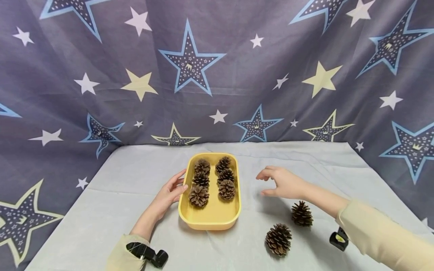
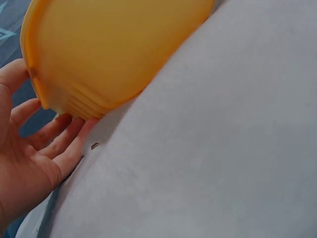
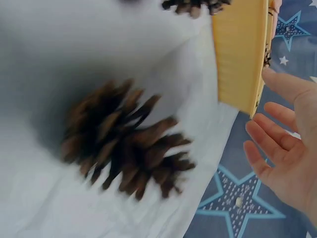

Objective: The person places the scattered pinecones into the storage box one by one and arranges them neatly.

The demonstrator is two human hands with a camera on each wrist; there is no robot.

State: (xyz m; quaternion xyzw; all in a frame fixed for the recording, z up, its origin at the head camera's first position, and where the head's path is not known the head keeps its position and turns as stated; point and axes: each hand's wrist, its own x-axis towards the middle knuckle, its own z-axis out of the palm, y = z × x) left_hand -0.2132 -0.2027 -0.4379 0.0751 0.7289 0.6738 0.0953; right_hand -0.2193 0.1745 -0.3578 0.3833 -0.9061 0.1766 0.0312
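Observation:
My left hand (image 1: 168, 192) holds the left side of a yellow rectangular tray (image 1: 209, 223), thumb at the rim and fingers along the outer wall. In the left wrist view, those fingers (image 2: 62, 136) reach under the tray's edge (image 2: 114, 64). Inside lie two rows of brown pine cones, a left row (image 1: 199, 195) and a right row (image 1: 226, 189). My right hand (image 1: 286, 183) hovers to the right of the tray, empty, fingers loosely bent and thumb apart. Nearer me on the cloth are two loose pine cones, one (image 1: 301, 213) below the right wrist, the other (image 1: 278, 239) closer to the front.
A pale grey cloth (image 1: 112, 210) covers the table. Behind it and at both sides hangs a dark curtain (image 1: 230, 90) printed with stars. Each wrist carries a black camera mount, the left one (image 1: 147, 254) and the right one (image 1: 339, 239).

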